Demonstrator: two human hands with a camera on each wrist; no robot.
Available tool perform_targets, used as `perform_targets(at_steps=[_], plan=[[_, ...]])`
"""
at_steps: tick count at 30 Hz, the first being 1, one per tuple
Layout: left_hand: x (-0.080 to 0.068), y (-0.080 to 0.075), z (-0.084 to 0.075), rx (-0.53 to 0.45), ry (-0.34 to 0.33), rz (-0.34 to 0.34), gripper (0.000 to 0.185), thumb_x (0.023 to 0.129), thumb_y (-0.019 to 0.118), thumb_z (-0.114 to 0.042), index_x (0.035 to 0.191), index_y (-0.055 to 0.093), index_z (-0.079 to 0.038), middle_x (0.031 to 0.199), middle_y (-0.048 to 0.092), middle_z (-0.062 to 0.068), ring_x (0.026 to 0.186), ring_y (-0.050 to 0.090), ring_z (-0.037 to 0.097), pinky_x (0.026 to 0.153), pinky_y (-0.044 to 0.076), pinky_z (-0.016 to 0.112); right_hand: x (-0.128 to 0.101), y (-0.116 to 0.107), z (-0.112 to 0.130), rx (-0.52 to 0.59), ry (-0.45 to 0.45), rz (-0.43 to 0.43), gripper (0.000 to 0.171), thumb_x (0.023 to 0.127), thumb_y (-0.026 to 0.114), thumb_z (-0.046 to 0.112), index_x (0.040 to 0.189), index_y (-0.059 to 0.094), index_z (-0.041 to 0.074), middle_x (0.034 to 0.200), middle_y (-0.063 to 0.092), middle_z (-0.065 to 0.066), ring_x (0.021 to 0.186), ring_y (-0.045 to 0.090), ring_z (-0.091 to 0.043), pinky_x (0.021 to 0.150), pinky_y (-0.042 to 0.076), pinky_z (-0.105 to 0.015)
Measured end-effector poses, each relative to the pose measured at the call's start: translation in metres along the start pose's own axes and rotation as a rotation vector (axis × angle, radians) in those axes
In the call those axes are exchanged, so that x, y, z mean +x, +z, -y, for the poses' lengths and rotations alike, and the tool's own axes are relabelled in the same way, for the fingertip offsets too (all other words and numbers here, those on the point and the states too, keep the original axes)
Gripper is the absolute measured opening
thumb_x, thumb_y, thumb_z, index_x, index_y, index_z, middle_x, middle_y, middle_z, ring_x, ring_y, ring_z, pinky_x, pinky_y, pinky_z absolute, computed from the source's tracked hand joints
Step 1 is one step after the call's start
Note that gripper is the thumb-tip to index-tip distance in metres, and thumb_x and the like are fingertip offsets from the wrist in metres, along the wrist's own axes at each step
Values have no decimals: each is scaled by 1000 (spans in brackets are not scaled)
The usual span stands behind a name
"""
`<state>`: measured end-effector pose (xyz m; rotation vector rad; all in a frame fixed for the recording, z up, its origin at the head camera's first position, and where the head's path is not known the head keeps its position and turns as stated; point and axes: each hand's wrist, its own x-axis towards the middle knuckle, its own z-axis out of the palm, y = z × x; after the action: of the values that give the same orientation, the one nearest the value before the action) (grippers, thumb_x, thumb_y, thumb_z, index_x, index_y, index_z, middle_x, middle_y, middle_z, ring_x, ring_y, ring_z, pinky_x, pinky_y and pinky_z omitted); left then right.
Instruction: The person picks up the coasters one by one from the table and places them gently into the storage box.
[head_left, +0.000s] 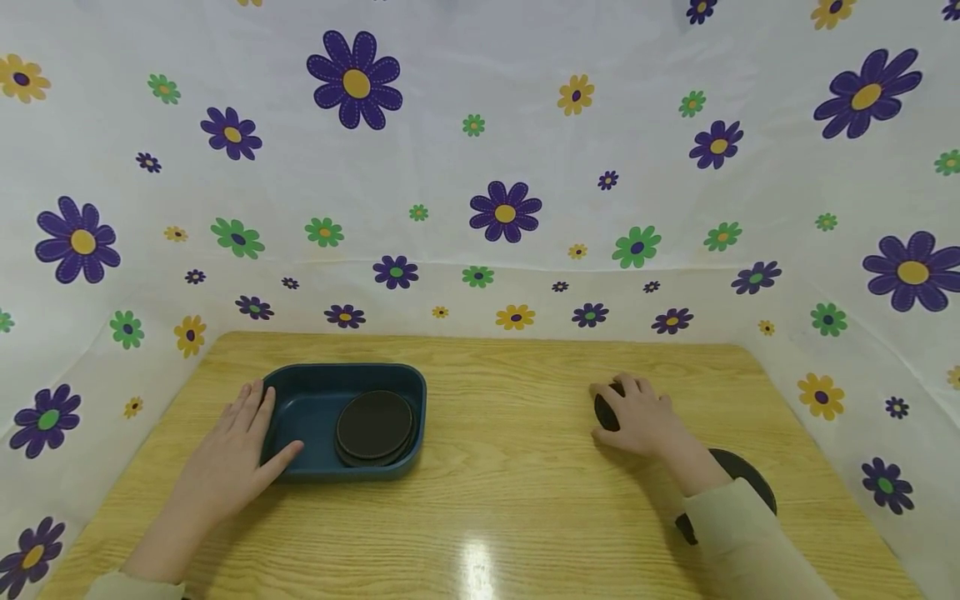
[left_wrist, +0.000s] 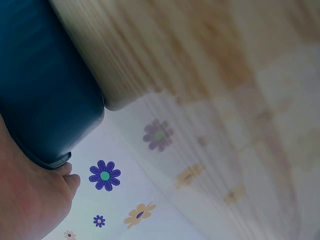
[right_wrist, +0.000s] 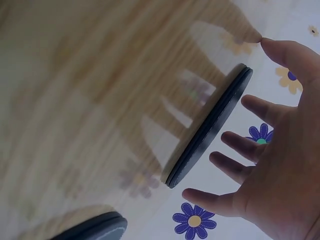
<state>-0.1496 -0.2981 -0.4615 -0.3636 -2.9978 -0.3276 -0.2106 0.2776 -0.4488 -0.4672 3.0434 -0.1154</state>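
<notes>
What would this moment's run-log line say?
left hand: rests against blue tray | tray: holds dark disc | right hand: spread over second disc, no grip visible | third disc: near right sleeve

Dark teal tray (head_left: 300, 400) beside the left hand (head_left: 228, 458), black round disc (head_left: 374, 427) inside it, light wood-grain table (head_left: 510, 500), white cloth (head_left: 450, 167) with purple, green, yellow flowers
</notes>
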Motion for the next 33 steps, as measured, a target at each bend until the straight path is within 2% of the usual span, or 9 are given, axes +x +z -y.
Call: perform_targets(at_steps=[11,18,22,33], plan=[[0,0,0,-4,4,-7,99,105,58,-57,165,20,11,173,15,35,162,15,52,136,9,58,-2,0,-6,43,39,40,75,93,71,47,156,50,11,152,44,-33,135,46,-60,87,50,-82],[0,0,0,-7,6,-16,98,105,58,-57,165,20,11,172,16,35,162,15,52,135,13,60,1,-1,-8,60,47,45,72,91,73,39,155,51,13,151,44,-33,135,46,-60,85,50,-81],[0,0,0,-10,1,-12,98,104,59,-57,165,21,11,172,17,35,162,16,53,135,11,60,1,-1,-9,58,54,56,73,91,75,41,154,52,15,151,44,-32,134,47,-60,86,50,-81],[1,2,1,-9,-14,6,100,104,58,-59,165,19,9,173,17,35,162,16,52,133,16,64,3,0,-12,63,68,81,75,88,77,47,152,53,18,149,45,-35,132,47,-61,88,48,-82]])
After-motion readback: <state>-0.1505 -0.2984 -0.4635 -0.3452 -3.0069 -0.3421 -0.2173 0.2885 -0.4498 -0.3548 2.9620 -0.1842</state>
